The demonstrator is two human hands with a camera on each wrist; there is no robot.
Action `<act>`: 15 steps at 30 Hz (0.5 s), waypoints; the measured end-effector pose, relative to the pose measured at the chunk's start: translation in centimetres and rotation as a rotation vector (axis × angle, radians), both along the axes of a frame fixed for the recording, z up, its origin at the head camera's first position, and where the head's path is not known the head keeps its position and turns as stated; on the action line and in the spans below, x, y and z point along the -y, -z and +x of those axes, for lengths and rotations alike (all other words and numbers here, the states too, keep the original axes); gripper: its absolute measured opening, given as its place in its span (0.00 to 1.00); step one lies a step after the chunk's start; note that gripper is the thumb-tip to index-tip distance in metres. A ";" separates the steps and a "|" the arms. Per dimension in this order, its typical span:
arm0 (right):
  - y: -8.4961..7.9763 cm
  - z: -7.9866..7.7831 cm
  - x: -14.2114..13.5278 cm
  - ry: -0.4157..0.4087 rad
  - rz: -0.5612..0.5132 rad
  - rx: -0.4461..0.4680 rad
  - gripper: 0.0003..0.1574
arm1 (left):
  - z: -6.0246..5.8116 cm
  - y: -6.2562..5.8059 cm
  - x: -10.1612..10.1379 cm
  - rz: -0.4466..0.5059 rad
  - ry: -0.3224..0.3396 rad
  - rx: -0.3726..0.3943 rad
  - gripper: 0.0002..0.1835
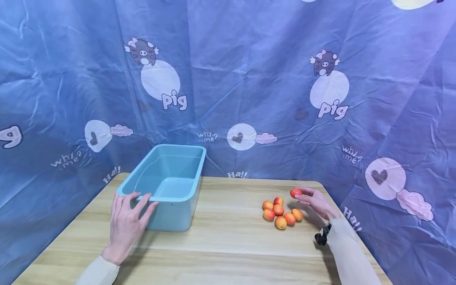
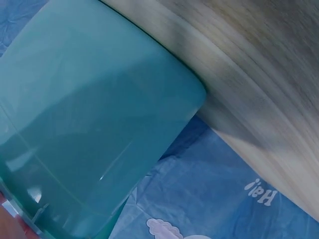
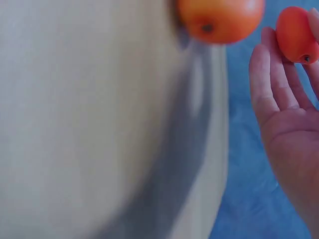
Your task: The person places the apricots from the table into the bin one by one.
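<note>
My left hand [image 1: 126,221] holds the near rim of a light blue plastic bin [image 1: 185,215], fingers bent over the edge and thumb toward the outer wall. In the left wrist view the bin's wall [image 2: 99,99] fills much of the picture, and only a bit of skin shows at the rim. On the other side, my right hand [image 1: 315,202] pinches a red-orange apricot [image 1: 295,192] between thumb and fingers. The right wrist view shows this apricot [image 3: 295,35] at the fingertips. Several more orange apricots [image 1: 278,209] lie in a loose group left of that hand.
A light wooden table [image 1: 228,245] carries the bin at left and the apricots at right. Behind it hangs a blue curtain [image 1: 228,79] with pig prints, which also runs along both sides. A black device [image 1: 323,234] is strapped to the right wrist.
</note>
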State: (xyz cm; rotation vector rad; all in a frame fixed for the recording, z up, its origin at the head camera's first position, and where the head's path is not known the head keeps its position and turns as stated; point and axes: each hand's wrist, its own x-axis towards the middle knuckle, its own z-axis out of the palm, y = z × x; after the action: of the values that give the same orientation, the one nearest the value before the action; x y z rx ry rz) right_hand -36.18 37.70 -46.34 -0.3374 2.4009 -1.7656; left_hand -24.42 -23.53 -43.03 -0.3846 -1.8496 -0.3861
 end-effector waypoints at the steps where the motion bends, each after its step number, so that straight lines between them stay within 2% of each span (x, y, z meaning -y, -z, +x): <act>1: -0.3 -0.1 0.3 -0.012 -0.003 -0.007 0.32 | 0.0 0.0 0.0 0.001 -0.003 -0.004 0.29; 7: -1.6 -0.7 2.0 -0.039 -0.062 -0.019 0.29 | 0.0 0.0 0.0 -0.003 -0.019 -0.022 0.30; 15: -3.0 -0.7 4.2 -0.076 -0.059 -0.018 0.32 | -0.1 -0.1 0.1 -0.013 -0.016 -0.029 0.29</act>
State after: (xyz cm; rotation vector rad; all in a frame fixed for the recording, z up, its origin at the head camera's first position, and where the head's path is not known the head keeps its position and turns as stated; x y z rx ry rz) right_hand -36.89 33.52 -43.37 -0.4471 2.3190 -1.8112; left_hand -24.57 -23.59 -42.96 -0.3826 -1.8267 -0.3561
